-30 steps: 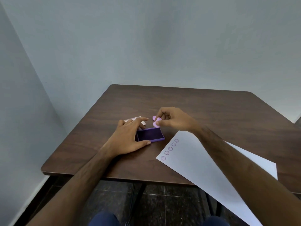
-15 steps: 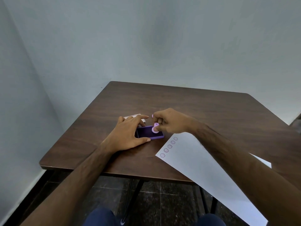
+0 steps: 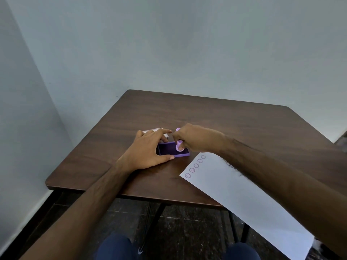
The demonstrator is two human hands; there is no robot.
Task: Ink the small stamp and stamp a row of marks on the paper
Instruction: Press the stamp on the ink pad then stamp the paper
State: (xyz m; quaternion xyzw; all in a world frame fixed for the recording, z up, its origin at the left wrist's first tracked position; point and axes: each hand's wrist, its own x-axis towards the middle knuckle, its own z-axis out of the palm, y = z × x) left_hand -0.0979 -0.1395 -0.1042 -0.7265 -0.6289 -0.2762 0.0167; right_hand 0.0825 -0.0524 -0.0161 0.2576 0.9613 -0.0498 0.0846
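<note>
A small pink stamp (image 3: 178, 146) stands upright with its face down on the dark pad of a purple ink pad (image 3: 169, 149), near the pad's right end. My right hand (image 3: 195, 138) pinches the stamp's stem. My left hand (image 3: 148, 151) rests over the ink pad's left side, thumb along its front edge and fingers at its back, holding it. To the right lies a white sheet of paper (image 3: 234, 190) with a diagonal row of several purple round marks (image 3: 196, 166) near its left corner.
A white lid-like piece (image 3: 153, 130) lies just behind my left hand. The brown table (image 3: 225, 119) stands in a corner between two pale walls. The paper overhangs the table's near edge. My knees show below, over a dark tiled floor.
My right hand has lowered the stamp from above the ink pad's back edge down onto the pad. The left hand has stayed on the ink pad. The camera has tilted a little.
</note>
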